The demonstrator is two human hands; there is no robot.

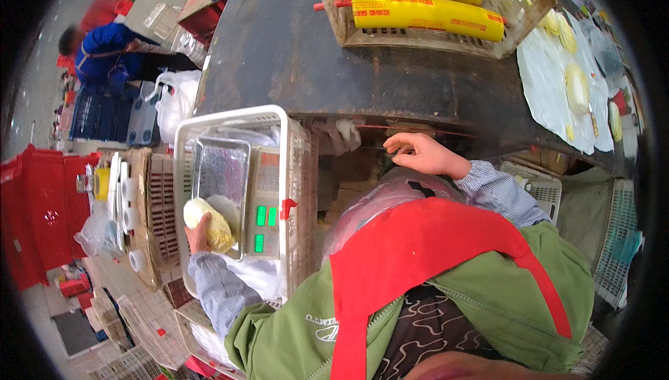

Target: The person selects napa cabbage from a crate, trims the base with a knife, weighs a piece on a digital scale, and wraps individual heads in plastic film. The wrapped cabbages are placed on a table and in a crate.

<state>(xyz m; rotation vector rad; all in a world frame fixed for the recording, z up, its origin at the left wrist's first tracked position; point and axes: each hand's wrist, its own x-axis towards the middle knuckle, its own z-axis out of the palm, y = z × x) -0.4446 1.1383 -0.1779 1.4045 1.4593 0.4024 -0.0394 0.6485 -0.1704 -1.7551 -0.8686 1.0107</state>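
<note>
My left hand (pixel 199 235) grips a napa cabbage (pixel 213 226) at the lower edge of the metal pan (pixel 221 171) of a digital scale (pixel 265 207). The scale stands in a white plastic crate (pixel 285 171), its small displays lit green. In front of my body, beside the table's near edge, my right hand (pixel 424 153) hangs with its fingers loosely curled and nothing seen in it. More napa cabbages (pixel 577 89) lie on a white sheet (pixel 546 92) at the right of the dark table (pixel 292 66).
A plastic basket (pixel 428 48) holding rolls of yellow-wrapped film (pixel 428 17) stands on the table. A person in blue (pixel 107 56) bends over crates at the far left. Left of the scale stands a cardboard-topped stack (pixel 141 213) with rolls and bags.
</note>
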